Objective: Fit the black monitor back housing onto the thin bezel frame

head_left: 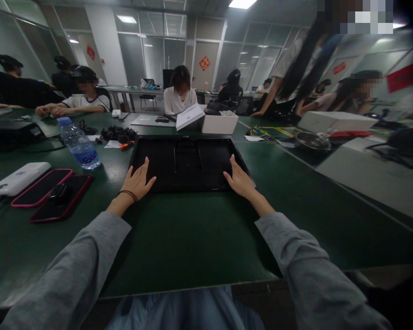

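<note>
A black flat panel [187, 160] lies on the green counter [192, 233] straight in front of the person, and both hands rest on its near edge: the left hand [137, 181] at the near left corner, the right hand [240, 179] at the near right corner. Each grip is released, palm down with fingers spread flat on the panel, closing on nothing. Left of the panel are a water bottle [78, 147] and two pink-cased phones [41, 187]; just beyond its far edge sits a white box [220, 123].

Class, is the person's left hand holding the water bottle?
No, the left hand rests flat on the black panel, apart from the water bottle.
</note>
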{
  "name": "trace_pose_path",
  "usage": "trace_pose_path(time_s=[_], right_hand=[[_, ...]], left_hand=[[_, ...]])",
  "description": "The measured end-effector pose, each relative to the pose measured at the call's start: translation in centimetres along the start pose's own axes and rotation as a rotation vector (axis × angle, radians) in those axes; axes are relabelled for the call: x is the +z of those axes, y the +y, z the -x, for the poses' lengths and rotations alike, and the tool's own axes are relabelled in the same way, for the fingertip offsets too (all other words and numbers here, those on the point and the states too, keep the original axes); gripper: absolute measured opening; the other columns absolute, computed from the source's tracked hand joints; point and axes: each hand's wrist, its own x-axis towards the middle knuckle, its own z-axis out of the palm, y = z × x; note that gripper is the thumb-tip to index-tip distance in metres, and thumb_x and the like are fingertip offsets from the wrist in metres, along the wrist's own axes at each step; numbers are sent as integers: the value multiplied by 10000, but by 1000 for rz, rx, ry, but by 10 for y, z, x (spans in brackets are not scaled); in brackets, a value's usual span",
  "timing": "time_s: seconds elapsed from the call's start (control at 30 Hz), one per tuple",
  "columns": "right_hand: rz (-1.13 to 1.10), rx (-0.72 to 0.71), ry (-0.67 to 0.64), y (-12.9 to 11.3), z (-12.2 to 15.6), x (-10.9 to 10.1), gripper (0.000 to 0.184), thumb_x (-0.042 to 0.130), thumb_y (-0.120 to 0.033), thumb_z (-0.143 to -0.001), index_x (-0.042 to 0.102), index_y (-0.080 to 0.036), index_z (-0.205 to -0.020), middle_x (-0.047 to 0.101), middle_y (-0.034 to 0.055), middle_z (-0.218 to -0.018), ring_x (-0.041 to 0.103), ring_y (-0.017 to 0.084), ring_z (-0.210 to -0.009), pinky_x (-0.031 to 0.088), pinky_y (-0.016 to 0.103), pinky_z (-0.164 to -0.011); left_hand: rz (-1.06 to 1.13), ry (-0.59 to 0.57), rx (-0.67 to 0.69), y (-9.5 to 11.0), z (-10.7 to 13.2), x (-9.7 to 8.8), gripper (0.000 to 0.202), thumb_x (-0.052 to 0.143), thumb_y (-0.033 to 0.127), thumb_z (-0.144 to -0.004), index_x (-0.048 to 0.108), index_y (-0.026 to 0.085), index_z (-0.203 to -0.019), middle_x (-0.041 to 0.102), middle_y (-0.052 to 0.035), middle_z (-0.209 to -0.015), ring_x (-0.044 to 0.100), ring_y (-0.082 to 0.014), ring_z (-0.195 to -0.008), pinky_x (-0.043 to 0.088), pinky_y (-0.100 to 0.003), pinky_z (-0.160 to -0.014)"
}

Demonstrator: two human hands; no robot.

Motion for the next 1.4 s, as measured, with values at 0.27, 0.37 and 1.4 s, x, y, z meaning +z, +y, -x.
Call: trace_pose_path(time_s=[0.27,0.37,1.4], right_hand=[[23,-8,31,2,0,3,736,293,-482,-1008,109,-165,-1646,249,114,-1676,264,274,-1535,327,514,-1215],[42,-23,6,3,0,4,665,284,-454,-1011,244,-199,-1625,296,101,-1660,268,278,-1534,310,521,-1223],[-67,-18,225,8,0,2,521,404,-356,-981,549,-158,-1440,452,171,-1542,406,322,-1427,402,557,-1133]], left_hand=[[-23,-2,10,2,1,-2,713,264,495,-1013,149,167,-1636,407,-134,-1607,385,-250,-1480,141,-532,-1251],[-16,-1,24,1,1,-1,699,266,487,-1014,134,204,-1640,421,-122,-1601,380,-252,-1483,139,-543,-1249],[28,8,38,-2,-1,3,551,321,444,-1010,485,259,-1503,438,-51,-1597,379,-265,-1480,108,-569,-1248]])
